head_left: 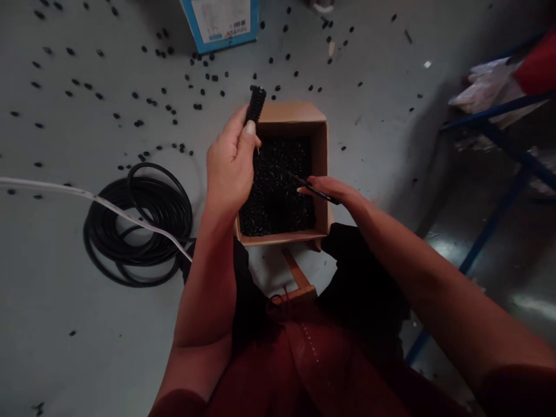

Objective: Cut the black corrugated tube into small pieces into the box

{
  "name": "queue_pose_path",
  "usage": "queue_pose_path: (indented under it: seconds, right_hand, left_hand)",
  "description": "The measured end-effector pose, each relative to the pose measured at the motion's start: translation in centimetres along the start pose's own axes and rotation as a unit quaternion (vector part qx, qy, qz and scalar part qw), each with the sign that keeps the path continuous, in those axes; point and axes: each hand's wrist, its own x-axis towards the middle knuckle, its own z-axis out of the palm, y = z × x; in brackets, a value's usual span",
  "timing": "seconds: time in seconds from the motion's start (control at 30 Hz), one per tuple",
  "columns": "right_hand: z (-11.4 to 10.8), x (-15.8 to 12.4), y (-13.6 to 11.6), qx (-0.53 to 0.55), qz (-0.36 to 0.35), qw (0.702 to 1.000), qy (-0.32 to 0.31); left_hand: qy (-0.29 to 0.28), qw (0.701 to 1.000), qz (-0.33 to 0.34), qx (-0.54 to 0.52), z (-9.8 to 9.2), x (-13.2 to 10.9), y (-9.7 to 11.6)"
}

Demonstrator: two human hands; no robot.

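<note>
My left hand point(231, 159) is closed around a black ribbed tube point(256, 103), whose end sticks up past my thumb over the far left corner of a cardboard box point(295, 112). Small black pieces point(282, 153) fill the lower part of this box. Over its right side, my right hand point(328, 186) grips a thin dark blade-like tool point(319, 191) that points left across the pieces. Its exact kind is hard to make out in the dim light. The tube and the tool are apart.
A coil of black hose point(139, 226) lies on the floor at left, crossed by a white cable point(121, 213). Beyond the box stands a blue carton point(226, 44). Small black bits are scattered over the floor. A blue metal rack point(499, 211) is at right.
</note>
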Motion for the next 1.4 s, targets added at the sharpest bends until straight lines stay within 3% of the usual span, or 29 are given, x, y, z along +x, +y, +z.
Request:
queue_pose_path:
  seconds: [0.07, 0.13, 0.27, 0.4, 0.63, 0.97, 1.27, 1.4]
  right_hand:
    - [-1.0, -2.1, -0.8, 0.044, -0.001, 0.999, 0.007]
    - [-1.5, -4.6, -1.7, 0.120, -0.048, 0.991, 0.034]
    - [-1.7, -7.2, -2.5, 0.252, -0.120, 0.954, 0.107]
    - [-1.9, -6.6, -2.2, 0.289, -0.149, 0.937, 0.124]
    - [-3.2, -6.8, -2.0, 0.208, -0.167, 0.958, 0.105]
    - [-3.2, -6.9, -2.1, 0.191, -0.191, 0.961, 0.059]
    - [-2.7, -6.5, -1.7, 0.278, -0.251, 0.927, -0.007]
    - [-2.1, -6.3, -2.1, 0.263, -0.224, 0.939, 0.014]
  left_hand:
    - [-0.018, 1.000, -0.007, 0.001, 0.3, -0.1, -0.3]
    - [-0.041, 0.999, -0.020, 0.002, 0.6, -0.3, -0.4]
    - [-0.098, 0.994, -0.038, 0.015, 1.6, -0.6, -0.2]
    - [-0.134, 0.989, -0.050, 0.034, 2.9, -0.5, 0.4]
    - [-0.199, 0.973, -0.086, 0.080, 3.9, 0.0, 1.2]
    - [-0.268, 0.952, -0.068, 0.132, 3.8, -0.2, 0.7]
    - [-0.306, 0.937, -0.067, 0.154, 3.3, 0.1, 1.1]
    - [-0.320, 0.928, -0.063, 0.178, 3.4, 0.2, 1.2]
